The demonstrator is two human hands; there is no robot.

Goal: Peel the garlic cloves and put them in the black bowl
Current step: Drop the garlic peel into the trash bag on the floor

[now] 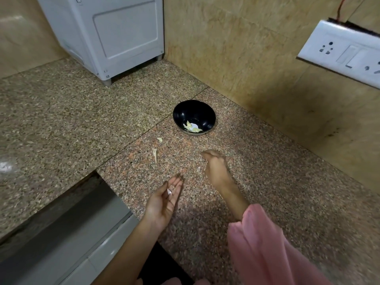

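The black bowl (194,112) stands on the granite counter near the wall corner, with a few pale peeled cloves (192,127) at its bottom. Two loose garlic pieces lie on the counter in front of it, a small one (160,139) and a longer one (154,154). My left hand (164,199) is palm up with relaxed fingers, and bits of garlic or skin (170,190) rest on the fingers. My right hand (214,166) hovers between me and the bowl, blurred, fingers curled; what it holds is hidden.
A white appliance (115,36) stands at the back of the counter (267,182). A tiled wall runs along the right with a white socket panel (345,54). The counter edge drops off at the lower left (96,171) above a white unit.
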